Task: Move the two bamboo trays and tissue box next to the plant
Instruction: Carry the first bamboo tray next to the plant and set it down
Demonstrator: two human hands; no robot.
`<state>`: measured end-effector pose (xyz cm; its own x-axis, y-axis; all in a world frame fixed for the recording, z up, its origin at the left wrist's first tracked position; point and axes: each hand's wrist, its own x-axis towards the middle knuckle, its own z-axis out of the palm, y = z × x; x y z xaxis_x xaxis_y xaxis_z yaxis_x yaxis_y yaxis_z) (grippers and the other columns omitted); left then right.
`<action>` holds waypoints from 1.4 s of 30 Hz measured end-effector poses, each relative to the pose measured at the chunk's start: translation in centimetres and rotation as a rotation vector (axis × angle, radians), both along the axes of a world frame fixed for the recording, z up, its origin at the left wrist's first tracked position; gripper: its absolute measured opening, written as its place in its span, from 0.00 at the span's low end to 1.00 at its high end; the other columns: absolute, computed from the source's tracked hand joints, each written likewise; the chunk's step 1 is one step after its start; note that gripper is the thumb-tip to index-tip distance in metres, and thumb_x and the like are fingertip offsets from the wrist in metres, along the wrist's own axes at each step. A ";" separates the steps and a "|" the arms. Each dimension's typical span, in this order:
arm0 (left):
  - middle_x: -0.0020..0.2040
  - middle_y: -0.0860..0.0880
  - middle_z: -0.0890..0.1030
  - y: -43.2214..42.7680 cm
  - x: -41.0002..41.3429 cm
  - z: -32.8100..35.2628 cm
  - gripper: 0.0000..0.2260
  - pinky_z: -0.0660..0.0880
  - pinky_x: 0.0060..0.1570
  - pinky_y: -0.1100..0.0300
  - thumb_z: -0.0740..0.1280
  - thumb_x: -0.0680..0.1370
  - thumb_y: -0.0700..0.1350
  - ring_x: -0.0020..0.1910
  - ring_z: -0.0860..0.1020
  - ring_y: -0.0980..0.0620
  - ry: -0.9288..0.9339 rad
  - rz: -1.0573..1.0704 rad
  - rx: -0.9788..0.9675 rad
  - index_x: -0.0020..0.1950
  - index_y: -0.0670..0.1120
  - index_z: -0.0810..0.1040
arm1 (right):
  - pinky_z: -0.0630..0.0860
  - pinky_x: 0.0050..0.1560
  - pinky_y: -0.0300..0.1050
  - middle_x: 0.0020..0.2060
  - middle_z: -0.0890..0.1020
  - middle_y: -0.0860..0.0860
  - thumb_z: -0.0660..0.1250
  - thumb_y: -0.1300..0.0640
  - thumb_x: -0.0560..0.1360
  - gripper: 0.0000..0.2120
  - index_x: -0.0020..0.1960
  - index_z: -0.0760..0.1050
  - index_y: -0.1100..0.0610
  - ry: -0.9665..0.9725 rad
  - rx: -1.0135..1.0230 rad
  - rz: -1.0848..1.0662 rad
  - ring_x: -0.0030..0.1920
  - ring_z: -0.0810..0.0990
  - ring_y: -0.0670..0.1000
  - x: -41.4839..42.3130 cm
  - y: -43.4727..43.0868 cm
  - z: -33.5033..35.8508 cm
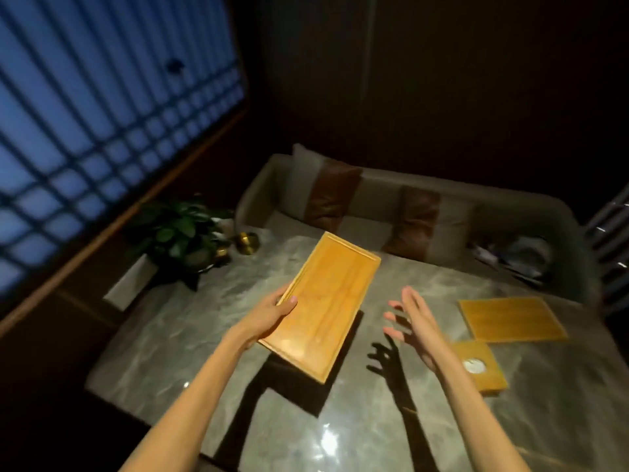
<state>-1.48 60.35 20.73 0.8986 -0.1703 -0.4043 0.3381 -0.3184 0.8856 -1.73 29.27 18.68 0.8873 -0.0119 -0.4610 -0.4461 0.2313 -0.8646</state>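
Note:
My left hand grips the left long edge of a bamboo tray, holding it above the marble table, tilted with its far end toward the plant. My right hand hovers open to the right of that tray, fingers spread, touching nothing. A second bamboo tray lies flat on the table at the right. In front of it sits the bamboo tissue box with a white tissue in its round top opening. The potted green plant stands at the table's far left corner.
A brass bowl and a small brass piece stand beside the plant. A sofa with brown and beige cushions runs along the table's far side, with dark items at its right end. A latticed window fills the left wall.

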 end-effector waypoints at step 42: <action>0.71 0.40 0.74 40.5 -4.6 -26.2 0.26 0.64 0.72 0.53 0.66 0.79 0.47 0.72 0.71 0.44 0.493 0.868 0.660 0.75 0.40 0.68 | 0.73 0.66 0.39 0.63 0.72 0.63 0.62 0.70 0.78 0.20 0.70 0.71 0.62 0.257 -0.685 0.366 0.63 0.75 0.64 14.5 56.7 -22.3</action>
<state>-6.09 100.82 -5.46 0.3341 0.7869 -0.5188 0.9224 -0.1600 0.3514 12.78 85.96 -3.63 0.7576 -0.0947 -0.6459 -0.5941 -0.5101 -0.6220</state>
